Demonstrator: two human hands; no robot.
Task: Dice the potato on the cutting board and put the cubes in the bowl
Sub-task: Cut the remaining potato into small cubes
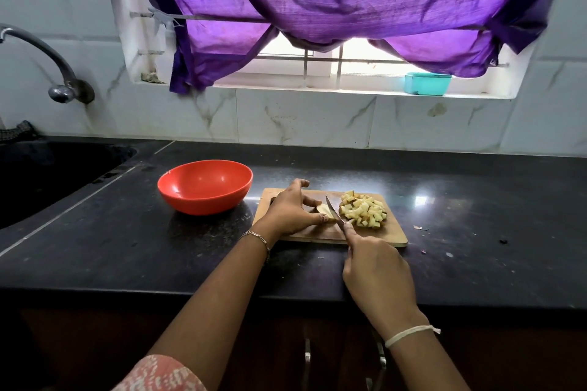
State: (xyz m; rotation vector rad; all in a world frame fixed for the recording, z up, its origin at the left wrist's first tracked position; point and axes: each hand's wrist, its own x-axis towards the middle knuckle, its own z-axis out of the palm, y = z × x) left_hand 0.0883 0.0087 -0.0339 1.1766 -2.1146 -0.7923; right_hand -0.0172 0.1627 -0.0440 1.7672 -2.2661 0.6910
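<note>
Wooden board (392, 233), potato wedge (324, 209), pale cubes (363, 209), steel knife (335, 213), round red bowl (203, 200)

A black speckled countertop (127, 247) ran across the middle of the frame, glossy enough to catch the window's light at centre right. On it, left of centre, stood a red bowl (205, 186). Just to its right lay a wooden cutting board (394, 232) (the two near but apart). A few small scraps (418, 227) dotted the stone right of the board.
</note>
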